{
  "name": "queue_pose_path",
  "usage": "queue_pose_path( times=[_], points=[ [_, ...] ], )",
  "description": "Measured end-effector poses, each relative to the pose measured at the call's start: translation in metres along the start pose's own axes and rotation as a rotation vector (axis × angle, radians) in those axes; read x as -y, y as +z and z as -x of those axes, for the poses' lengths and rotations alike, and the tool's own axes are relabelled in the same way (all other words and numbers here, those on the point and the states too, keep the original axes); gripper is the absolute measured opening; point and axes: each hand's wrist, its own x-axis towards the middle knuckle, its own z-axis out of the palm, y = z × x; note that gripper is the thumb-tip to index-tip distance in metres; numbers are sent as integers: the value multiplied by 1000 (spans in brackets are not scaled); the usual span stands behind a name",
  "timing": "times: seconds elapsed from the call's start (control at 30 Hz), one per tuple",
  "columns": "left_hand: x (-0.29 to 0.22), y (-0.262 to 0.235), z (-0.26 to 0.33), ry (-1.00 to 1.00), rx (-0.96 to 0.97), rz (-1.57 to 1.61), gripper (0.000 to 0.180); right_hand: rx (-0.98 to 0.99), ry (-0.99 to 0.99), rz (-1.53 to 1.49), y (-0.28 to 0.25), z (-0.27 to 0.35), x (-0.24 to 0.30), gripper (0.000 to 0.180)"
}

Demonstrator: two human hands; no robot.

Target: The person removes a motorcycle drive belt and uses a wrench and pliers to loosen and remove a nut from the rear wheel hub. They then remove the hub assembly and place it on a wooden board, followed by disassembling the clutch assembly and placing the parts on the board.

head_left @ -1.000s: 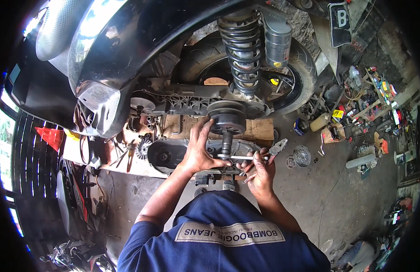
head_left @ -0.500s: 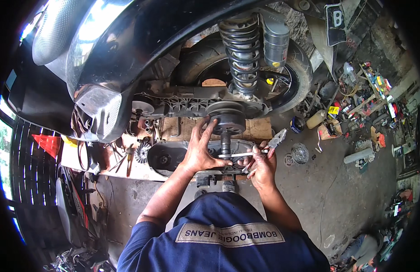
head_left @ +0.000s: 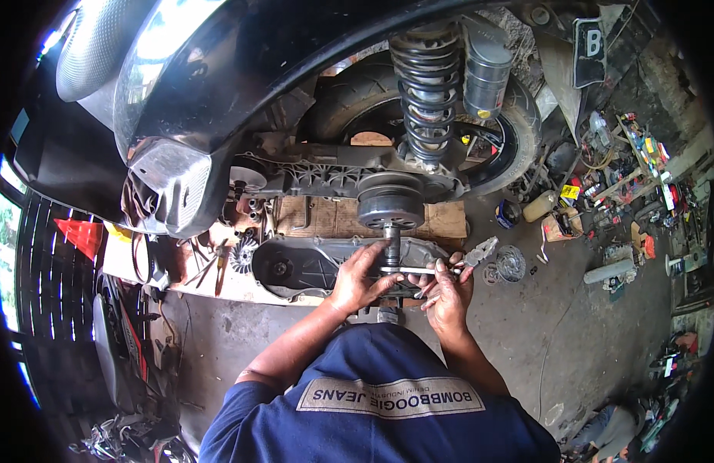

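A round clutch drum point(head_left: 390, 208) sits on the scooter's engine case point(head_left: 318, 179). From its face a dark, stepped metal socket point(head_left: 392, 234) sticks out toward me. My left hand point(head_left: 358, 279) is closed about the socket's near end, with fingertips on its side and the thumb below. A thin, pale metal bar point(head_left: 412, 271) runs sideways from that end to my right hand point(head_left: 448, 297), whose fingers are closed on it. Beyond my right fingers juts a grey, irregular piece point(head_left: 480, 252); whether I hold it is unclear. Below the drum lies a long crankcase cover point(head_left: 307, 270).
Cardboard point(head_left: 447, 219) lies under the engine. A coil shock absorber point(head_left: 430, 100) and the rear tyre point(head_left: 519, 147) stand behind. On the left are a finned fan point(head_left: 243, 255) and hand tools; a metal disc point(head_left: 510, 263) rests on the floor. Clutter lines the right side.
My left hand has come off the drum and moved nearer me, onto the socket's end. The bar and my right hand have shifted slightly nearer. The view has shifted a little.
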Motion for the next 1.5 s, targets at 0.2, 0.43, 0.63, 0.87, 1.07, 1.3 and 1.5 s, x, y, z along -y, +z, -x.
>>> queue_pose_path(
  times=[0.2, 0.43, 0.63, 0.87, 1.07, 1.3, 1.5],
  points=[
    [9, -2, 10, -592, 72, 1125, 70, 21, 72, 29, -3, 5, 5, 21],
    [24, 7, 8, -773, -107, 1104, 35, 116, 72, 204, -8, 16, -3, 19],
    [104, -23, -22, -484, -297, -51, 39, 146, 48, 270, -9, 14, 6, 18],
    [184, -16, -82, -458, 533, -841, 34, 55, -15, 299, -35, 14, 11, 21],
    [237, 4, -74, -653, 426, -670, 38, -42, 3, 243, -25, 23, 16, 21],
    [180, -83, -33, -483, -75, -325, 47, -38, 10, 157, -29, 16, 3, 21],
    [217, -173, 30, -541, -250, -484, 20, -72, 17, 101, -26, 12, 3, 22]
  ],
)
